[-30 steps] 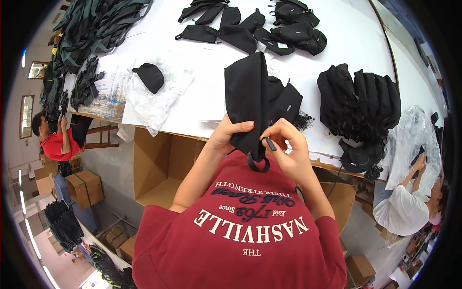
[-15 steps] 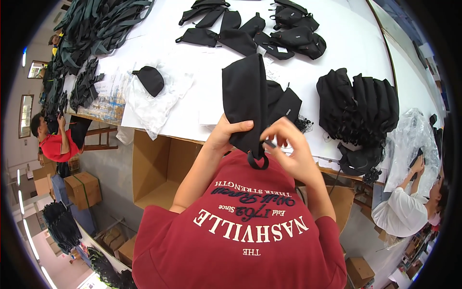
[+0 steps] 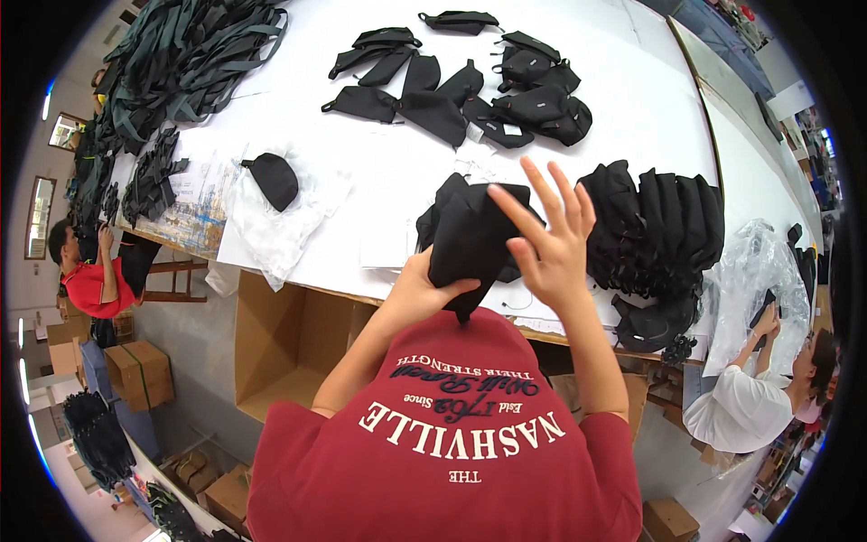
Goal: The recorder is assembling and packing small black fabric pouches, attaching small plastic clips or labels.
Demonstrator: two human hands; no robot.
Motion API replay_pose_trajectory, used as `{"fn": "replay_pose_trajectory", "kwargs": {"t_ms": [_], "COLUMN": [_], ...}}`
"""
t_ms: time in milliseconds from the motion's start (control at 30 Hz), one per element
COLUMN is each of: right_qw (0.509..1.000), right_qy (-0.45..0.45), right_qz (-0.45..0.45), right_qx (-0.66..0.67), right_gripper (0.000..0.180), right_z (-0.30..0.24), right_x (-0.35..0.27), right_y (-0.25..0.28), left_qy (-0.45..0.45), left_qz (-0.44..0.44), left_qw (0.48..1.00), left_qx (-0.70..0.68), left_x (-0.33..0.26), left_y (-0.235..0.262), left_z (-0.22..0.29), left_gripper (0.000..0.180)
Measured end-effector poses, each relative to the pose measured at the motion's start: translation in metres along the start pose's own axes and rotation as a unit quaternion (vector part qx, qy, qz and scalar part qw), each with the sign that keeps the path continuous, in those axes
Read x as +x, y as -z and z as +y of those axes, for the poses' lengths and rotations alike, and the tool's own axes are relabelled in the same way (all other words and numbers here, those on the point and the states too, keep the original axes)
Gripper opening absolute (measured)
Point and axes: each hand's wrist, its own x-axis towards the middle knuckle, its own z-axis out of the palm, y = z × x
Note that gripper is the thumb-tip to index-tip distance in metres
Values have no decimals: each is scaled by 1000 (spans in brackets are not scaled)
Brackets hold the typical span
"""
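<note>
In front of my chest, my left hand [image 3: 418, 287] grips a black fabric pouch [image 3: 479, 237] by its left lower side, thumb across its face. The pouch is tilted, with a small dark tip hanging below it. My right hand [image 3: 556, 255] is open, fingers spread and pointing up, beside the pouch's right edge. Its index fingertip overlaps the pouch's upper corner; whether it touches is hard to tell. Partly hidden behind the held pouch, more black pouches [image 3: 432, 221] lie on the white table [image 3: 361, 194].
Several finished-looking black pouches [image 3: 433, 117] spread across the table's far side. To the right stands a packed row of black pouches [image 3: 668, 221]. One pouch [image 3: 274, 181] rests on clear plastic [image 3: 280, 235]. Dark straps [image 3: 190, 72] heap at far left. Co-workers sit at both sides.
My right hand has opened and moved up from the pouch's lower end. The held pouch has tipped and looks shorter, and its bottom loop no longer shows as a ring. The view has shifted slightly.
</note>
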Motion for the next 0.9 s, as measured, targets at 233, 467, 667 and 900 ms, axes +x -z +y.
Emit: {"fn": "replay_pose_trajectory", "kwargs": {"t_ms": [233, 467, 667, 900], "right_qw": [994, 970, 910, 784], "right_qy": [-102, -225, -204, -310], "right_qz": [45, 35, -89, -62], "right_qx": [-7, 83, 350, 534], "right_gripper": [39, 54, 79, 45], "right_z": [-3, -4, -33, -10], "right_x": [-12, -31, -43, -53], "right_y": [-11, -16, -17, 6], "left_qy": [-73, -67, 76, -61], "left_qz": [57, 117, -46, -25], "left_qw": [984, 990, 941, 994], "left_qx": [152, 38, -326, -93], "left_x": [6, 22, 21, 40], "left_y": [-5, -13, -7, 28], "left_z": [9, -3, 7, 22], "left_gripper": [28, 36, 38, 39]}}
